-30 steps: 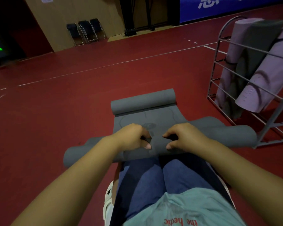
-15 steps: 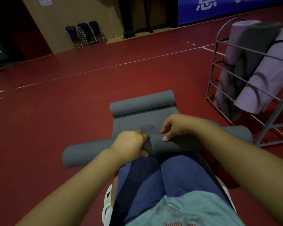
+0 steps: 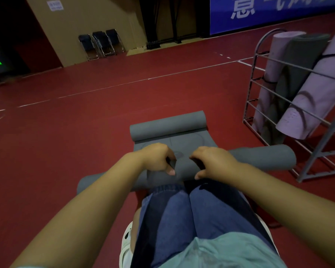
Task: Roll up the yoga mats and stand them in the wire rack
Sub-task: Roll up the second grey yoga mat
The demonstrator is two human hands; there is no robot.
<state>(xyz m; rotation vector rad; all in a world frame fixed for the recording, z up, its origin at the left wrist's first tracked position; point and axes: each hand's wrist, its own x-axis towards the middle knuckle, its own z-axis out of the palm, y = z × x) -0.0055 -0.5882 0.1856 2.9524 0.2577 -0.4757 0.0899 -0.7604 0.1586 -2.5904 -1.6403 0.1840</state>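
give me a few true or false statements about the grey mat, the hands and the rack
1. Both hands, left hand and right hand, grip the near roll of the grey yoga mat. True.
2. The mat's far end lies flat. False: it is curled into a roll.
3. The grey wire rack holds no mats. False: rolled lilac mats and a grey one lean in it.
4. Folding chairs stand by the far wall. True.
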